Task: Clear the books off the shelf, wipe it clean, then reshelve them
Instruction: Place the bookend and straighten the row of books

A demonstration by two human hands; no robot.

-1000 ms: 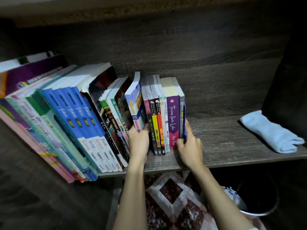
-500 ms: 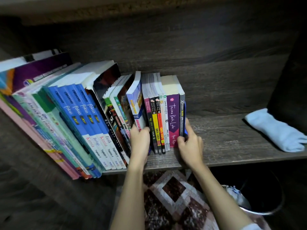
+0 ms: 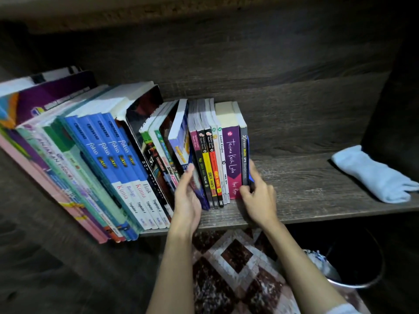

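Books: upright paperback block (image 3: 217, 164) w/ multicoloured spines stands mid-way along dark wood-grain shelf board (image 3: 306, 191). Left hand (image 3: 187, 200): fingers straight, flat against block's left face. Right hand (image 3: 258, 198): thumb and fingers curled round block's right end. Tall blue/green textbooks (image 3: 102, 159) lean at board's left end; pale blue folded cloth (image 3: 371, 175) lies at right end. Judged step: clearing. Next req.: squeeze evenly, lift block out as one unit.

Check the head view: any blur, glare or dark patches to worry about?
Head view: dim, no glare; the small upright paperbacks between the left hand and right hand are sharp, titles readable; the pink and green books at the left look stretched and soft; the dark wooden shelf fades to black beside the pale blue cloth.
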